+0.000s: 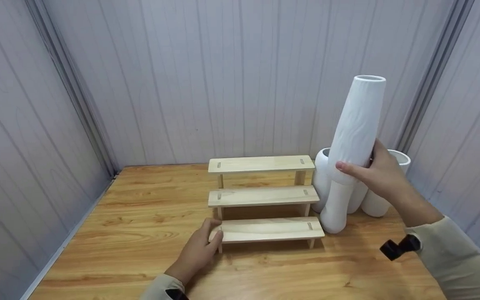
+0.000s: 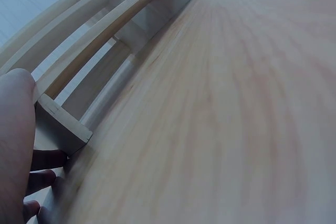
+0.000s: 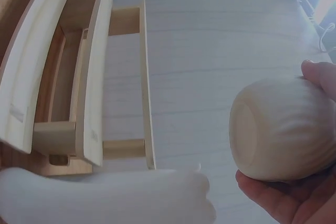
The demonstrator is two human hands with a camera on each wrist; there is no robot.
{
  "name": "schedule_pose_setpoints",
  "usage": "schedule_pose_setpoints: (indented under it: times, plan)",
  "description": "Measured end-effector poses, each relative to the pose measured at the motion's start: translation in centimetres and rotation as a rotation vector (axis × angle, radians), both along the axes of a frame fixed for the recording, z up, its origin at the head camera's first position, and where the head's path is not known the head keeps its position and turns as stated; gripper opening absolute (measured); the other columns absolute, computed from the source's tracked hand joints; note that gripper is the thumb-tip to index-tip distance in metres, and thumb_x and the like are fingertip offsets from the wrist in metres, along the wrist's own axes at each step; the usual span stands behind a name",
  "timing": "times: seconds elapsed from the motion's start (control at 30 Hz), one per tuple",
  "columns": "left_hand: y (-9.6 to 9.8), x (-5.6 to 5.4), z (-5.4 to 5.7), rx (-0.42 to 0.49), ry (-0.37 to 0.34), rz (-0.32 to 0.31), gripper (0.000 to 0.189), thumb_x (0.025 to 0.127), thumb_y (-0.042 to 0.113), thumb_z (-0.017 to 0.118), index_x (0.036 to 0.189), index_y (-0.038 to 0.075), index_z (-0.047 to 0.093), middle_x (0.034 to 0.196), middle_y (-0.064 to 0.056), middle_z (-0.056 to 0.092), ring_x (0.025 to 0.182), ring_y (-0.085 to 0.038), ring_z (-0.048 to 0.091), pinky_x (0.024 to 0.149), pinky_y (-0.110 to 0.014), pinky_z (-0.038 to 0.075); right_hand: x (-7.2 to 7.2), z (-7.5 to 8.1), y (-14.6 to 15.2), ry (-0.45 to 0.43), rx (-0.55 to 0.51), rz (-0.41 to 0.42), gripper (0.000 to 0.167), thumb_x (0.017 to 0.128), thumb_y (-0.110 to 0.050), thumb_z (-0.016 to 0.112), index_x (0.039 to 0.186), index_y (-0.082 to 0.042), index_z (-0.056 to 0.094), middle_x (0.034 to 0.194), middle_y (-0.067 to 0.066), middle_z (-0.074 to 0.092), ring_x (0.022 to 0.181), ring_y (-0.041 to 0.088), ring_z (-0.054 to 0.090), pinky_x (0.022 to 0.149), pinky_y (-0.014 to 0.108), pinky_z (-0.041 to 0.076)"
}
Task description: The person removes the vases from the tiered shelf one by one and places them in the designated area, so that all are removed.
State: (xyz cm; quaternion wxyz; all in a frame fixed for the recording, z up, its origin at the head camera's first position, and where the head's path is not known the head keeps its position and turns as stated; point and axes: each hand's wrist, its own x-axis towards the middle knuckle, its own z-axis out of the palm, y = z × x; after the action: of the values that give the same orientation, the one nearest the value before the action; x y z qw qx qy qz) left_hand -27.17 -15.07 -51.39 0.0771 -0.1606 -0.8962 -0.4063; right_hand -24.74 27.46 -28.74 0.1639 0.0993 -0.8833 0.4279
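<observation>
My right hand grips a tall white ceramic vase around its lower part. The vase is off the table and leans slightly right, mouth up; its round base shows in the right wrist view. A three-tier pale wooden display stand stands left of it. My left hand holds the left end of the lowest tier. In the left wrist view, its thumb lies against the tier's edge and its fingers curl behind the end leg. A slim white vase stands at the stand's right end.
Behind the raised vase stand more white vases, one rounded beside the stand and one wide-mouthed farther right, partly hidden by my hand. The wooden tabletop meets pale panelled walls at the back and sides.
</observation>
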Motion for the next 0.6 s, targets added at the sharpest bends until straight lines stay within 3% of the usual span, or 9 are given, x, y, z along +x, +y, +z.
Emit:
schedule_pose_setpoints:
  times: [0.17, 0.3, 0.5, 0.6]
  plan:
    - [0.0, 0.0, 0.1, -0.002, -0.008, 0.002, 0.037, 0.106, 0.043, 0.049, 0.131, 0.016, 0.053, 0.138, -0.014, 0.060, 0.134, -0.036, 0.051, 0.110, -0.057, 0.037, 0.7, -0.8, 1.8, 0.022, 0.012, -0.014, 0.091, 0.089, -0.036, 0.078, 0.151, 0.005, 0.027, 0.138, 0.031, 0.049, 0.124, 0.047, 0.053, 0.095, 0.060, 0.048]
    - [0.0, 0.1, 0.1, -0.006, -0.003, 0.004, 0.036, 0.106, 0.044, 0.049, 0.131, 0.018, 0.053, 0.138, -0.015, 0.060, 0.134, -0.036, 0.051, 0.110, -0.057, 0.038, 1.1, -1.7, 3.3, 0.024, 0.013, -0.009, 0.085, 0.091, -0.031, 0.077, 0.150, 0.004, 0.027, 0.137, 0.027, 0.050, 0.122, 0.042, 0.053, 0.088, 0.040, 0.053]
    - [-0.3, 0.3, 0.0, 0.003, -0.028, -0.014, 0.039, 0.106, 0.046, 0.047, 0.134, 0.019, 0.050, 0.144, -0.017, 0.055, 0.138, -0.038, 0.047, 0.110, -0.059, 0.036, 2.2, -3.1, 4.9, 0.012, 0.042, -0.023, 0.087, 0.090, -0.030, 0.078, 0.150, 0.004, 0.025, 0.136, 0.028, 0.049, 0.121, 0.044, 0.052, 0.084, 0.032, 0.052]
    - [-0.3, 0.3, 0.1, 0.007, -0.027, -0.015, 0.038, 0.106, 0.045, 0.047, 0.134, 0.019, 0.051, 0.143, -0.016, 0.056, 0.137, -0.037, 0.047, 0.110, -0.059, 0.037, 2.5, -3.9, 5.3, 0.035, 0.036, -0.015, 0.085, 0.089, -0.026, 0.079, 0.149, 0.003, 0.027, 0.134, 0.026, 0.050, 0.114, 0.022, 0.058, 0.080, 0.022, 0.050]
